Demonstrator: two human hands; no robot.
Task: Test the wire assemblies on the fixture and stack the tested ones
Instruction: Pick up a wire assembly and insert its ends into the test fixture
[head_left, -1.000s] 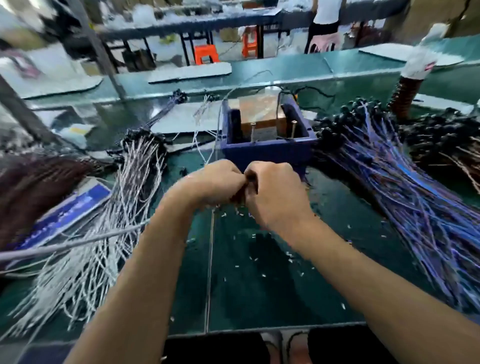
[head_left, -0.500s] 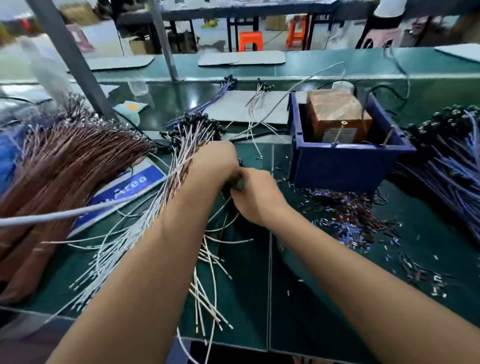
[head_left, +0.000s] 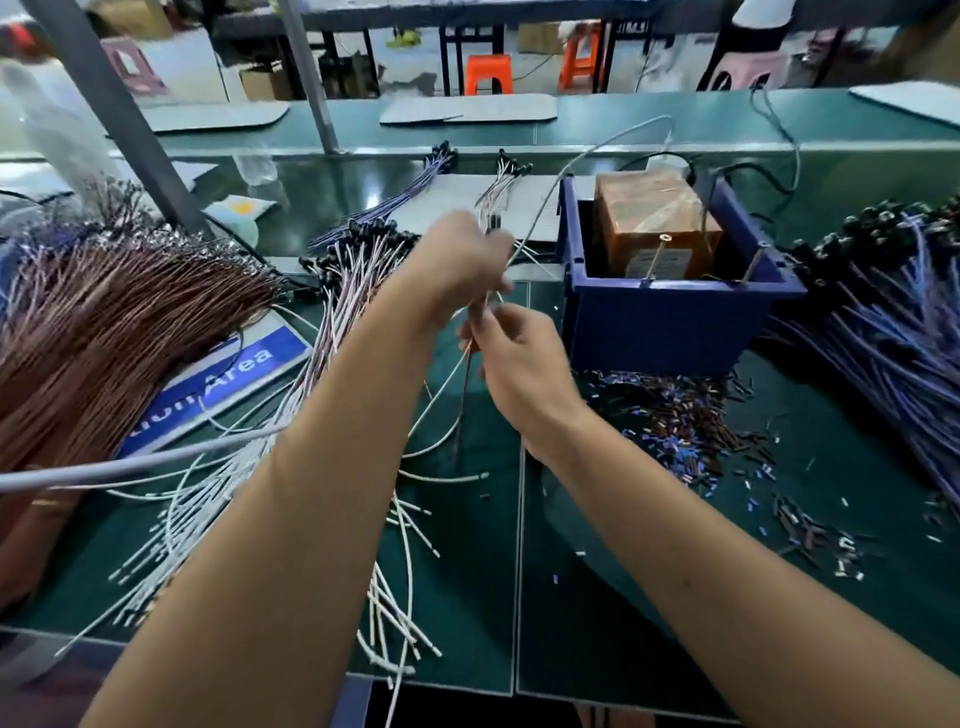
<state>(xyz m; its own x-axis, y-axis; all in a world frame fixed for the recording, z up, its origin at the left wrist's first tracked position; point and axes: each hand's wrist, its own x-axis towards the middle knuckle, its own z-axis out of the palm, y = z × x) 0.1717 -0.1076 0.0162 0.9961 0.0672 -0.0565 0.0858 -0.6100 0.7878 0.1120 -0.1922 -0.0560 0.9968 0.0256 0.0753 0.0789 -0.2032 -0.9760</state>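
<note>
Where wires sprawl, green bench mat (head_left: 649, 597), orange stools (head_left: 487, 73)

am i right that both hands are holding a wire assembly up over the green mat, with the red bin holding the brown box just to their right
Not quite: the bin is blue, not red, as the head view shows. The rest holds: the left hand and right hand both hold a wire assembly up over the green mat, and the bin with the brown box sits just to their right.

One blue bin (head_left: 670, 322), two orange stools (head_left: 488, 73) — three heaped wire piles: brown (head_left: 104, 322), white (head_left: 332, 312), purple (head_left: 893, 332).
</note>
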